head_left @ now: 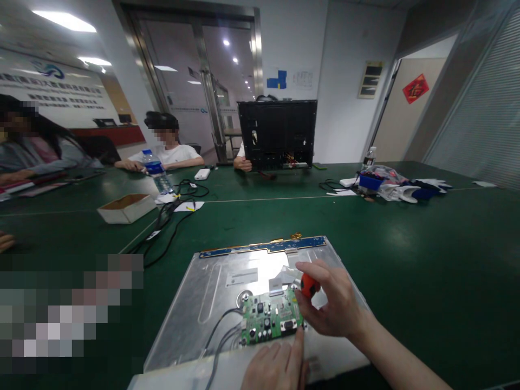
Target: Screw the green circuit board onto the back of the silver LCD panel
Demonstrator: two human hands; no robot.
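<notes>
A green circuit board (272,315) lies on the silver metal back of a flat display panel (190,303). Grey and black cables run from the board's left side. In my right hand (335,300), the thumb and fingers close round the orange-and-black handle of a screwdriver (310,285), above the board's upper right corner; its tip is hidden. My left hand (273,367) rests at the board's lower edge, index finger stretched out to the lower right corner near the connector. A narrow blue circuit strip (264,248) runs along the panel's far edge.
On the green table (439,271) stand an open cardboard box (127,208), a water bottle (156,172) and black cables (170,216). Bags and gloves (400,184) lie at the right. A person's hand holds up a black display housing (278,132); other people sit at the left.
</notes>
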